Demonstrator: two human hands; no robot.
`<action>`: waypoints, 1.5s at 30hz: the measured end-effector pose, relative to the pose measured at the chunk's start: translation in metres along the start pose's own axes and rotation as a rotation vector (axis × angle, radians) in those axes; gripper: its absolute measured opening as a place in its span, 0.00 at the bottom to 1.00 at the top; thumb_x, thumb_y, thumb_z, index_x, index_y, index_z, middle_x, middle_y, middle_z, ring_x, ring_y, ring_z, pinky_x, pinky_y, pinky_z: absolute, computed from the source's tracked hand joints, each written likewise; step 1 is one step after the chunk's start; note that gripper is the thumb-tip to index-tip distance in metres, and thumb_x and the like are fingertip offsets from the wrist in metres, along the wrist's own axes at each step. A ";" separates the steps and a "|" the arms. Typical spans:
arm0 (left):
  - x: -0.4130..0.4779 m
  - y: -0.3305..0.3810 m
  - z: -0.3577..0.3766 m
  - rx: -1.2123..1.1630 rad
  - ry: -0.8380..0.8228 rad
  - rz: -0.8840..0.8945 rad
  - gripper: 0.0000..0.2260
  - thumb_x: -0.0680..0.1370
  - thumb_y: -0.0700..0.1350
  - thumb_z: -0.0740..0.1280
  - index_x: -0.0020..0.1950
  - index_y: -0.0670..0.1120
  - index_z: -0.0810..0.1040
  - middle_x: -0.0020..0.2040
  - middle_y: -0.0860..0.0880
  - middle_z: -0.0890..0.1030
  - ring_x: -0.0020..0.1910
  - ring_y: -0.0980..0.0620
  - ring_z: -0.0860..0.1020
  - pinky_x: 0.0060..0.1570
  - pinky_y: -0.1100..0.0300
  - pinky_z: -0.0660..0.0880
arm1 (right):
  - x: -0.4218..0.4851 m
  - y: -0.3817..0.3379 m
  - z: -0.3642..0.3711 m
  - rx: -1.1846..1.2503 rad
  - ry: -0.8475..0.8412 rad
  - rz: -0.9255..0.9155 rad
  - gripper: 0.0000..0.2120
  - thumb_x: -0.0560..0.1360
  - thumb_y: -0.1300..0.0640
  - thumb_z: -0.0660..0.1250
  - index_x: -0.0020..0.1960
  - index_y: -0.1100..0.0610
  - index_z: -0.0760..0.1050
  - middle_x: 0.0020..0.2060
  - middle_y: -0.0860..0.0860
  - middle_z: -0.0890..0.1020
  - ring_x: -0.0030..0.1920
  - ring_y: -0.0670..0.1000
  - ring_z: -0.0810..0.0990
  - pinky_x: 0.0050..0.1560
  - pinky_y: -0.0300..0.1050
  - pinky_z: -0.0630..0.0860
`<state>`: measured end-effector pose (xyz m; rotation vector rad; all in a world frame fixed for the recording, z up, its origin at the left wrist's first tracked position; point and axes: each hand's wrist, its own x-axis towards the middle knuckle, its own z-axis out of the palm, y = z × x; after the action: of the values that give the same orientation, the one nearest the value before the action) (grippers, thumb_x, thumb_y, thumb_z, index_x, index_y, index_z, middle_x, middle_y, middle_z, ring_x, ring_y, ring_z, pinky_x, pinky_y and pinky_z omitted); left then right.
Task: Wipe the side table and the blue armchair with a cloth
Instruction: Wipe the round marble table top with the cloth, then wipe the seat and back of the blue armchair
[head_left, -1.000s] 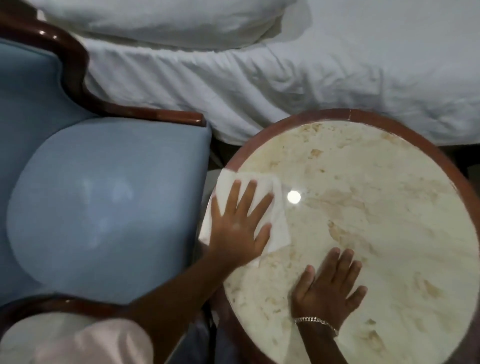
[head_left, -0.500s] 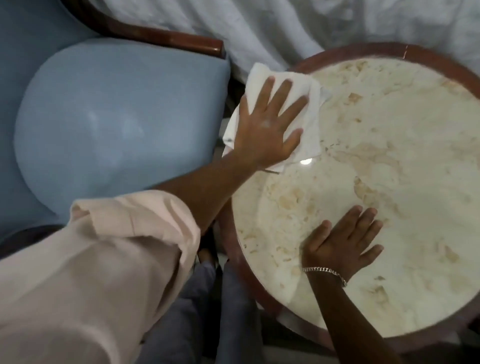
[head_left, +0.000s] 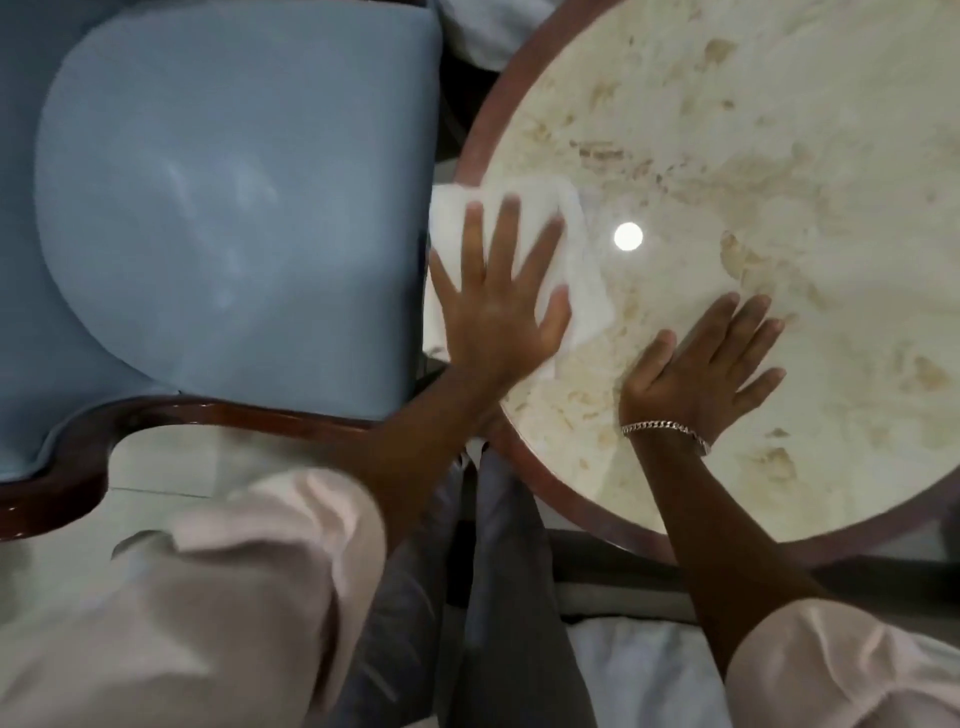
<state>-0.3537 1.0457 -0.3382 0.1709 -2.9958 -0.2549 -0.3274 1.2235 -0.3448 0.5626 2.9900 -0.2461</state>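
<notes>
The round side table (head_left: 779, 156) has a cream marble top and a reddish-brown rim. My left hand (head_left: 496, 306) lies flat with spread fingers on a white cloth (head_left: 582, 270), pressing it on the table's left edge; part of the cloth hangs over the rim. My right hand (head_left: 706, 364), with a silver bracelet at the wrist, rests flat on the marble near the front, holding nothing. The blue armchair (head_left: 223, 197), with a dark polished wooden frame, stands directly left of the table.
The armchair's wooden arm (head_left: 208, 415) curves across the lower left. White bedding (head_left: 488, 31) shows at the top between chair and table. My grey trousers (head_left: 498, 597) and pale sleeves fill the bottom. A bright lamp reflection (head_left: 628, 236) sits on the marble.
My left hand has slid the cloth back toward me along the table's left edge, after pushing it to the far edge. The view has tilted further down. My right hand stays planted.
</notes>
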 end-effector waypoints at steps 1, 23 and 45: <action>0.020 0.003 0.003 -0.015 0.036 -0.065 0.24 0.79 0.58 0.61 0.74 0.55 0.74 0.76 0.43 0.73 0.77 0.37 0.68 0.70 0.30 0.63 | 0.000 0.001 0.001 0.001 -0.003 0.001 0.33 0.81 0.45 0.51 0.81 0.56 0.47 0.81 0.57 0.53 0.81 0.59 0.50 0.77 0.68 0.49; 0.034 -0.047 -0.027 -0.365 -0.555 0.280 0.28 0.84 0.49 0.56 0.82 0.40 0.56 0.84 0.39 0.53 0.84 0.40 0.48 0.82 0.42 0.45 | -0.130 -0.012 -0.010 -0.043 -0.236 -0.543 0.42 0.69 0.34 0.63 0.79 0.43 0.55 0.81 0.53 0.57 0.79 0.66 0.53 0.70 0.66 0.62; -0.124 -0.317 -0.282 0.279 -0.069 -0.837 0.28 0.79 0.50 0.59 0.75 0.35 0.68 0.77 0.32 0.67 0.80 0.32 0.60 0.78 0.34 0.52 | -0.042 -0.323 -0.028 0.317 -0.711 -0.953 0.35 0.64 0.53 0.75 0.71 0.56 0.73 0.70 0.57 0.76 0.71 0.60 0.72 0.74 0.52 0.65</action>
<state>-0.1600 0.7059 -0.1330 1.4582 -2.8175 0.0934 -0.4091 0.9165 -0.2670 -0.8154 2.2693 -0.7775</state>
